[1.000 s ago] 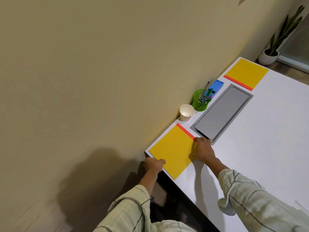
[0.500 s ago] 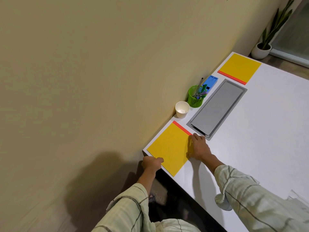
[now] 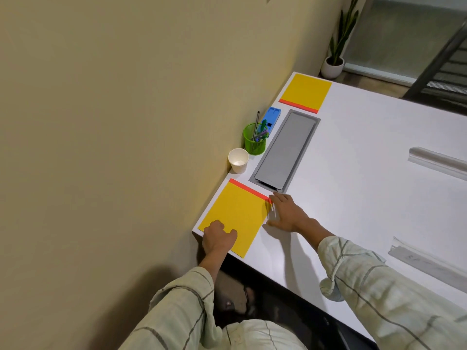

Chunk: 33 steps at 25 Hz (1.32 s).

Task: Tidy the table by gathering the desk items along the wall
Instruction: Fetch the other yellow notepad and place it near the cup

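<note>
A yellow pad with a red strip (image 3: 237, 213) lies flat at the near corner of the white table (image 3: 353, 198), along the wall. My left hand (image 3: 218, 238) rests on its near edge, fingers curled over the paper. My right hand (image 3: 285, 212) lies flat on the table, fingers spread, touching the pad's right edge near the red strip. Further along the wall stand a white paper cup (image 3: 238, 160), a green mesh pen holder (image 3: 254, 138) with pens, a blue box (image 3: 271, 117) and a second yellow pad (image 3: 305, 92).
A grey recessed cable tray (image 3: 285, 150) sits in the table beside the cup and pen holder. Two pale strips (image 3: 437, 162) (image 3: 427, 263) lie at the right. A potted plant (image 3: 333, 64) stands on the floor beyond the far corner.
My left hand has moved up from the table's edge onto the pad's near edge. My right hand has opened flat beside the pad. The pad lies slightly closer to the wall.
</note>
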Each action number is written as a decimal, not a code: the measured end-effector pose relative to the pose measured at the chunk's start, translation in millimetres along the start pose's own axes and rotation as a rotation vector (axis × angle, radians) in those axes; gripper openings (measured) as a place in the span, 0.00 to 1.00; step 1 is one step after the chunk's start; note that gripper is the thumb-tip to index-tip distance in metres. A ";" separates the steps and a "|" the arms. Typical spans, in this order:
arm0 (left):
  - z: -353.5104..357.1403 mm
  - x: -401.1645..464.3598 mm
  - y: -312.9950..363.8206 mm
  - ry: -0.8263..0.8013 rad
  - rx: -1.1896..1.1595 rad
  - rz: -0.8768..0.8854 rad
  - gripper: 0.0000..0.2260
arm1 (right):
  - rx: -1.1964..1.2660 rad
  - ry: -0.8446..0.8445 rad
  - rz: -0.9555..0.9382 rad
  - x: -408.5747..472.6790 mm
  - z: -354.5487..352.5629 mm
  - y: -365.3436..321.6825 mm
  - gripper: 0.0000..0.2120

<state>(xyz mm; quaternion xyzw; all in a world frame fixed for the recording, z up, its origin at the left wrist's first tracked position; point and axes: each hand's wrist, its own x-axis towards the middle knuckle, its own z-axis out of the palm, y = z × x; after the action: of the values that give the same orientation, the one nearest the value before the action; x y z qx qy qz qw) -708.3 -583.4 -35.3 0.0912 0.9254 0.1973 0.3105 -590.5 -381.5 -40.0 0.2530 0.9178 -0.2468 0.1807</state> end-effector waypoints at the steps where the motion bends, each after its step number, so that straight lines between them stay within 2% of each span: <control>1: 3.1 0.7 -1.5 -0.046 0.087 0.075 0.22 | 0.001 0.008 0.015 -5.2 0.8 2.0 0.44; 5: 14.5 2.2 -16.4 -0.261 0.557 0.361 0.36 | 0.002 -0.027 0.089 -25.4 15.0 -1.8 0.42; 9: 19.9 6.3 -29.8 -0.324 0.769 0.510 0.39 | -0.050 -0.152 0.066 -36.2 44.6 -29.6 0.43; 12: 20.2 9.8 -38.8 -0.326 0.806 0.555 0.39 | -0.093 -0.217 0.070 -37.8 67.3 -54.8 0.44; 16: 27.2 13.8 -48.5 -0.322 0.801 0.599 0.40 | -0.080 -0.193 0.172 -37.6 88.2 -73.7 0.43; 33: 28.1 15.2 -48.3 -0.362 0.747 0.588 0.41 | -0.127 -0.144 0.183 -36.5 95.6 -69.4 0.42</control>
<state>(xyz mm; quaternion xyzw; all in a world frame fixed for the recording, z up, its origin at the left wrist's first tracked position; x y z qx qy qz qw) -705.4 -614.1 -84.4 0.4855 0.7992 -0.0869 0.3436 -579.7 -499.3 -76.0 0.3053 0.8893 -0.1885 0.2835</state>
